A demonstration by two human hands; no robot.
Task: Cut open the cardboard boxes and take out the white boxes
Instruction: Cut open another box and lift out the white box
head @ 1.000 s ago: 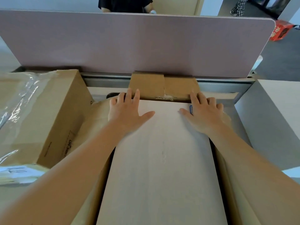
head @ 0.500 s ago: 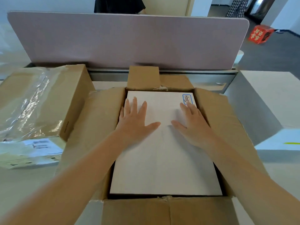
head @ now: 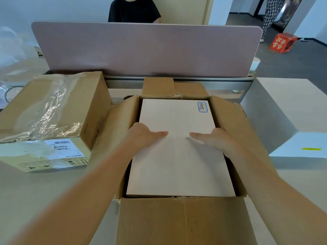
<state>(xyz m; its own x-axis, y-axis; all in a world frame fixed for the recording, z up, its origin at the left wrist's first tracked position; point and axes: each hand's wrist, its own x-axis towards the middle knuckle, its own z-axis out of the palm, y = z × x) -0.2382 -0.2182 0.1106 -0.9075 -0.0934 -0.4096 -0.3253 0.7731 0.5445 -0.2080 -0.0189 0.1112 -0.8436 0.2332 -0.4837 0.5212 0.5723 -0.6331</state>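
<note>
We see two bare forearms reaching in from the bottom corners, with no sleeve, cuff, watch, ring or glove visible on them. Our left hand [head: 143, 135] and right hand [head: 217, 138] are uncovered, slim, and carry no markings.

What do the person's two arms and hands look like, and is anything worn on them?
Both forearms are bare up to the frame edge: no sleeves show. The left hand and the right hand wear no gloves. No watch, bracelet or ring is visible on the parts that show; the fingers are hidden over the sides of the white box.
</note>
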